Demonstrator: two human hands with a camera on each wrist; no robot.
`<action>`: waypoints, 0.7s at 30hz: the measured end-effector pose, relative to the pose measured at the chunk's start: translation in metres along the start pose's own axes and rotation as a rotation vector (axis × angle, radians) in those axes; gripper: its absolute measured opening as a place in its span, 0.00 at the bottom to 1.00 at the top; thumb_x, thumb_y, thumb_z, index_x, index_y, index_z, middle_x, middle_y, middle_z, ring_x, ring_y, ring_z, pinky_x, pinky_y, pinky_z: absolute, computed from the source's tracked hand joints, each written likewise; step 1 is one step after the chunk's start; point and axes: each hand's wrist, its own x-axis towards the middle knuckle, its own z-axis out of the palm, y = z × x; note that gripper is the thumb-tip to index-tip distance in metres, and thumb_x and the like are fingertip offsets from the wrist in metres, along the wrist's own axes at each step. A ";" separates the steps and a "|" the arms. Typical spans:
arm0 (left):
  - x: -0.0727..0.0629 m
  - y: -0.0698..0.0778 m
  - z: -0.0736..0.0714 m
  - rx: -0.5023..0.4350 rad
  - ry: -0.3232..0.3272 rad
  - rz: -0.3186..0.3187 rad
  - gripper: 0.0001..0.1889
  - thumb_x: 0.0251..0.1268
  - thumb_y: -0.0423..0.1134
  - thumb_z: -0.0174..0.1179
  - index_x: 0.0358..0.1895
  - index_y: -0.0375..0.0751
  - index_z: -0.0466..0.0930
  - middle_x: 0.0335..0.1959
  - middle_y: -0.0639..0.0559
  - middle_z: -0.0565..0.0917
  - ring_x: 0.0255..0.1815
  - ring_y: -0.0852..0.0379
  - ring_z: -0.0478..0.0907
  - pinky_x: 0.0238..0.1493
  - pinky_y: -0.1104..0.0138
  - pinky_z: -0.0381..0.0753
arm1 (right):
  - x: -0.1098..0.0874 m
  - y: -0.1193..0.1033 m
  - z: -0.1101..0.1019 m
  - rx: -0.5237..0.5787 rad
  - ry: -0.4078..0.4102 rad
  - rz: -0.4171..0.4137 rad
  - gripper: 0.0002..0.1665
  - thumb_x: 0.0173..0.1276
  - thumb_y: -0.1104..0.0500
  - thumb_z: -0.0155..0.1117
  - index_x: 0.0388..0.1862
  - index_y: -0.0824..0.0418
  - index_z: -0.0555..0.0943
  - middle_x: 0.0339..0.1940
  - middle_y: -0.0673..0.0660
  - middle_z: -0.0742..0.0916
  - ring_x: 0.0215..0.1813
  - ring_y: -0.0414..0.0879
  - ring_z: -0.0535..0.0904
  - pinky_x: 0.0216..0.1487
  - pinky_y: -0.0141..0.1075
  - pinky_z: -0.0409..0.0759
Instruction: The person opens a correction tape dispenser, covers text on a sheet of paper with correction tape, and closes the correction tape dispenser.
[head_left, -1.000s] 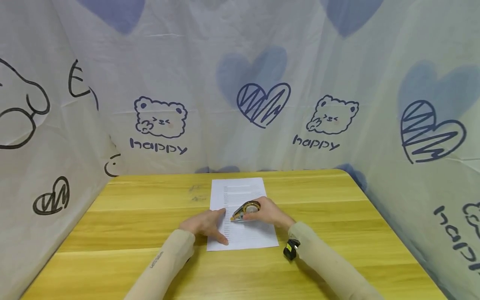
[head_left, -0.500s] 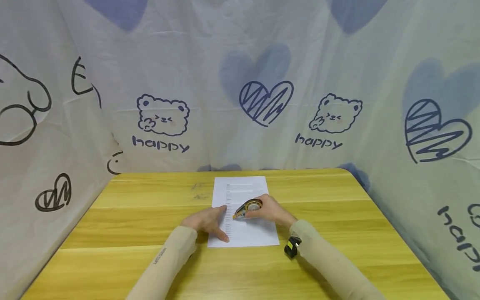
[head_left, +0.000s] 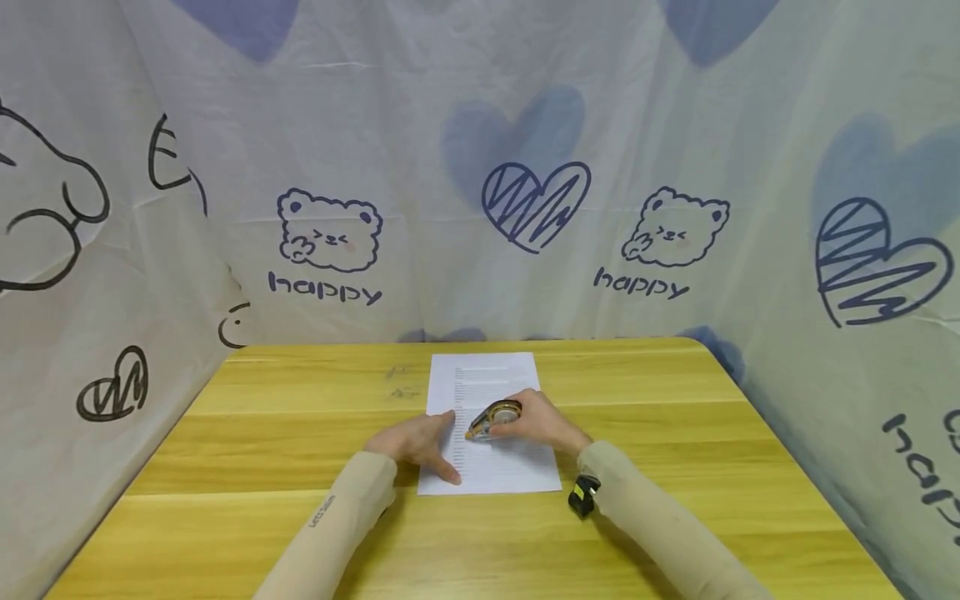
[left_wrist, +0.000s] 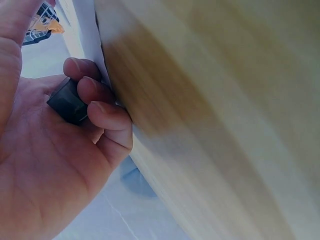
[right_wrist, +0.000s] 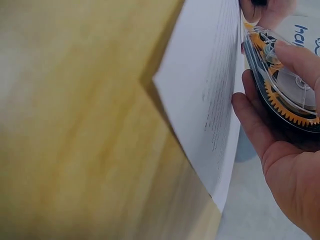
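Note:
A sheet of printed paper [head_left: 510,472] lies on the wooden table in front of me. My right hand [head_left: 546,422] grips a correction tape dispenser [head_left: 502,412], its orange tip right at the lines of print. In the right wrist view, the clear body shows an orange gear [right_wrist: 285,106] and white reel, with thumb and fingers around it. My left hand [head_left: 408,442] rests at the sheet's left edge, thumb and index finger spread over it. Seen in the left wrist view, its other fingers curl around a small dark cap [left_wrist: 69,103] against the palm.
The yellow wooden table [head_left: 300,467] stretches to both sides, with faint dark marks [head_left: 403,392] left of the sheet. A white curtain [head_left: 427,250] with bears and hearts hangs behind and at both sides. A black device [head_left: 582,497] sits at the right wrist.
The head view has shifted slightly. Both hands, the sheet and the correction tape dispenser keep nearly the same places relative to one another.

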 end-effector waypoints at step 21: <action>-0.001 0.000 0.000 0.008 0.001 -0.021 0.63 0.39 0.60 0.77 0.79 0.43 0.50 0.78 0.44 0.57 0.78 0.42 0.55 0.77 0.49 0.55 | 0.002 -0.006 0.003 -0.090 -0.008 -0.024 0.16 0.53 0.53 0.79 0.39 0.58 0.88 0.31 0.49 0.89 0.30 0.39 0.82 0.33 0.32 0.81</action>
